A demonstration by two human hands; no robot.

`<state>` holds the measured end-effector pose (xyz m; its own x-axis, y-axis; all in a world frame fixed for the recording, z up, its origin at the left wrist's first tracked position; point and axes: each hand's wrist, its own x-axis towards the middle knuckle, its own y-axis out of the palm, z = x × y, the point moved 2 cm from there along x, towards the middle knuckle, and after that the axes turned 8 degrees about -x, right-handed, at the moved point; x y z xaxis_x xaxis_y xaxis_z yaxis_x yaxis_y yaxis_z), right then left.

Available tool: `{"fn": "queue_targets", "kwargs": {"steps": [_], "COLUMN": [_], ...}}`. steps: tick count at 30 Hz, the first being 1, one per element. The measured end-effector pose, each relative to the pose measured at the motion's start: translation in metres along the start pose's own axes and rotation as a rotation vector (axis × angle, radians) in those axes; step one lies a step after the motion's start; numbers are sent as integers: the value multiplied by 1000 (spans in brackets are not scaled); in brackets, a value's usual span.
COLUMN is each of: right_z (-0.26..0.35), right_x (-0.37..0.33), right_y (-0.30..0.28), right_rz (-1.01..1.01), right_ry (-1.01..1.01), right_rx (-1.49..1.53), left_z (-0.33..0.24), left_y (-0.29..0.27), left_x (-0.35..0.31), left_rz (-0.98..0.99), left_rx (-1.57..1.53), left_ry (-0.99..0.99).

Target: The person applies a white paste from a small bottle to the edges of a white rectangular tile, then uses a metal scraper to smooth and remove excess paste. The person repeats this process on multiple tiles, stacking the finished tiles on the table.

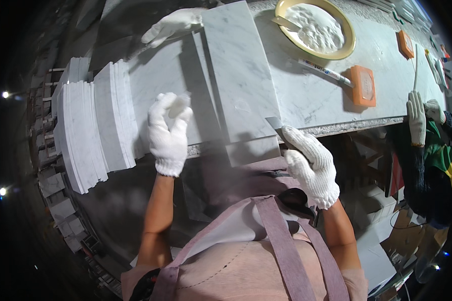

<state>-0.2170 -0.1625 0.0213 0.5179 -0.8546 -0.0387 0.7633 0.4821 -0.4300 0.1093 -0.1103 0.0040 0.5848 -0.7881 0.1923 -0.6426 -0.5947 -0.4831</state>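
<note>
My right hand (314,163), in a white knit glove, is closed on a scraper (273,123). Its flat metal blade points at the near right corner of a grey-veined white marble slab (241,75). My left hand (168,135), gloved the same way, is raised above the worktop left of that slab. Its fingers are loosely bent and apart from the thumb, slightly smeared, and nothing clear shows between them. A narrow marble strip (208,80) runs along the slab's left side. Below the slab's near edge, a smaller marble piece (251,150) juts out.
Marble slabs (80,130) stand stacked at left. Behind lies a white glove (173,25); whether a hand fills it, I cannot tell. A yellow bowl (350,42) of white powder, a marker (326,71) and orange blocks (364,85) sit right. A co-worker's gloved hands (417,118) are far right.
</note>
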Motion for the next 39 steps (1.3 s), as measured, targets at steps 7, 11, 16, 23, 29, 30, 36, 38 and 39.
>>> {"fn": "queue_targets", "kwargs": {"steps": [7,11,16,23,29,30,36,38,39], "right_z": [7,12,8,6,4,3,5,6,5], "right_x": [2,1,3,6,4,5,5,3,2], "right_y": [1,-3,-1,3,3,4,12,9,6], "right_rz": [81,144,243,126,101,107,156,131,110], "right_ry": [394,510,566,525,567,570,511,499,499], "right_rx": [559,660,671,657,686,685,733,692,657], "left_z": [48,63,58,58,17,6,-34,-38,-41], "left_y": [-17,-16,-18,-21,-31,-25,47,67,74], "left_x": [57,58,49,47,5,-3,-28,-27,-22], "left_rz": [-156,-159,-161,-127,-300,-210,216,292,308], "left_rx": [-182,54,75,180,182,153,77,162,172], "left_ry": [-164,-223,-155,-182,-38,79,598,580,630]}}
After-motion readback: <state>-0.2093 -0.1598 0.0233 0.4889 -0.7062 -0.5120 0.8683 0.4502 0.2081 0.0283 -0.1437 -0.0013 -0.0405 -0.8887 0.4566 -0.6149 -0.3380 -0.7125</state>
